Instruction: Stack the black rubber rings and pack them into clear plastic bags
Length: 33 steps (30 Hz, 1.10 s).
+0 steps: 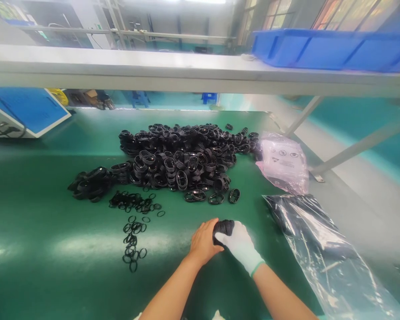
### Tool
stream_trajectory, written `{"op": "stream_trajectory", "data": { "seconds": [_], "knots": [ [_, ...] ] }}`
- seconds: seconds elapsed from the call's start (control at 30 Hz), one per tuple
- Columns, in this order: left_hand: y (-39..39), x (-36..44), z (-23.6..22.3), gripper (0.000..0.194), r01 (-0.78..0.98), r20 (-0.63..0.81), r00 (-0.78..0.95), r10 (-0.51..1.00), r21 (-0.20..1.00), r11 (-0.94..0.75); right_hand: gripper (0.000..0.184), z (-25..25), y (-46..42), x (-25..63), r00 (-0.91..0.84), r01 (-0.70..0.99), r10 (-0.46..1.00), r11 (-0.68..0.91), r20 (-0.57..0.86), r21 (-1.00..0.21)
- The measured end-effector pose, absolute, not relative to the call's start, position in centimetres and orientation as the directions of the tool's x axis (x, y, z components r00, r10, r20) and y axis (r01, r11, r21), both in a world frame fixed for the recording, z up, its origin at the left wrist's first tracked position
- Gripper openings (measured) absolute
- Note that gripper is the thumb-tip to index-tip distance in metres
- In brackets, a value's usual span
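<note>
My bare left hand [202, 242] and my white-gloved right hand [242, 245] meet over a small stack of black oval rings [224, 228], which both hands grip low on the green table mat [46, 249]. Beyond them lies a big heap of the same black oval rings [183, 158], with a smaller heap [91, 182] to its left. Several thin black O-rings [135, 222] are scattered in front of the heaps, to the left of my hands.
A pink plastic bag [283, 162] lies at the right of the heap, and a long clear plastic bag [323, 253] stretches along the table's right side. A blue-topped machine [26, 111] stands at far left. A grey shelf [153, 66] overhead carries a blue bin [330, 49].
</note>
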<state>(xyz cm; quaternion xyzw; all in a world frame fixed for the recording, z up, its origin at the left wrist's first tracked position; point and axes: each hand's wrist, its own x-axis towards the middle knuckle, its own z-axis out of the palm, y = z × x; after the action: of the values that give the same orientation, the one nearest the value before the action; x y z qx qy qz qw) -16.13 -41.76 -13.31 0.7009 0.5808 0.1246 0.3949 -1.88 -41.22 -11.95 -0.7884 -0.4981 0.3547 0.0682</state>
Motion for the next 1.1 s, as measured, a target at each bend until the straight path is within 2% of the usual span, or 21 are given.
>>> {"op": "stream_trajectory", "data": {
  "seconds": [0.1, 0.17, 0.23, 0.27, 0.33, 0.4, 0.5, 0.6, 0.7, 0.77, 0.87, 0.97, 1.1],
  "knots": [
    [-40.8, -17.0, -11.9, 0.083, 0.690, -0.294, 0.282, 0.913, 0.723, 0.020, 0.063, -12.1, -41.4, -2.6, 0.290, 0.729, 0.815, -0.528, -0.502, -0.435],
    [-39.0, -17.5, -10.7, 0.067, 0.731, -0.225, 0.124, 0.966, 0.680, 0.064, 0.062, -12.0, -41.4, -2.8, 0.279, 0.724, 0.812, -0.529, -0.513, -0.442],
    [-36.6, -17.5, -9.7, 0.056, 0.827, -0.098, -0.081, 0.992, 0.548, 0.122, 0.062, -11.8, -41.4, -2.8, 0.275, 0.726, 0.810, -0.528, -0.518, -0.440],
    [-35.3, -17.4, -9.3, 0.057, 0.875, -0.058, -0.136, 0.989, 0.461, 0.148, 0.062, -11.7, -41.4, -2.7, 0.280, 0.729, 0.807, -0.531, -0.520, -0.433],
    [-32.9, -16.9, -9.0, 0.060, 0.936, -0.073, -0.141, 0.987, 0.315, 0.157, 0.061, -11.5, -41.4, -2.7, 0.284, 0.732, 0.804, -0.534, -0.523, -0.423],
    [-31.4, -16.8, -8.8, 0.054, 0.960, -0.142, -0.081, 0.986, 0.256, 0.116, 0.059, -11.4, -41.3, -2.6, 0.282, 0.732, 0.805, -0.532, -0.522, -0.426],
    [-31.5, -18.1, -8.3, 0.045, 0.960, -0.183, 0.052, 0.982, 0.280, 0.002, 0.058, -11.4, -41.3, -2.6, 0.276, 0.727, 0.807, -0.531, -0.522, -0.435],
    [-33.9, -20.2, -8.0, 0.052, 0.903, -0.230, 0.319, 0.919, 0.368, -0.221, 0.058, -11.2, -41.3, -2.6, 0.265, 0.726, 0.811, -0.524, -0.521, -0.446],
    [-37.1, -21.2, -8.6, 0.062, 0.804, -0.313, 0.554, 0.772, 0.440, -0.399, 0.057, -11.0, -41.4, -2.6, 0.253, 0.720, 0.820, -0.514, -0.514, -0.466],
    [-38.8, -20.8, -9.4, 0.073, 0.823, -0.361, 0.538, 0.762, 0.422, -0.381, 0.057, -11.0, -41.4, -2.6, 0.256, 0.720, 0.821, -0.514, -0.511, -0.465],
    [-40.1, -19.3, -10.4, 0.094, 0.900, -0.389, 0.368, 0.845, 0.376, -0.219, 0.059, -11.1, -41.5, -2.7, 0.264, 0.730, 0.826, -0.508, -0.498, -0.456],
    [-40.6, -18.5, -10.9, 0.088, 0.917, -0.396, 0.285, 0.873, 0.378, -0.128, 0.059, -11.1, -41.5, -2.8, 0.269, 0.729, 0.830, -0.507, -0.488, -0.461],
    [-41.4, -19.0, -11.6, 0.080, 0.768, -0.296, 0.328, 0.897, 0.636, -0.071, 0.057, -11.0, -41.6, -2.8, 0.276, 0.722, 0.831, -0.511, -0.484, -0.466]
  ]
}}
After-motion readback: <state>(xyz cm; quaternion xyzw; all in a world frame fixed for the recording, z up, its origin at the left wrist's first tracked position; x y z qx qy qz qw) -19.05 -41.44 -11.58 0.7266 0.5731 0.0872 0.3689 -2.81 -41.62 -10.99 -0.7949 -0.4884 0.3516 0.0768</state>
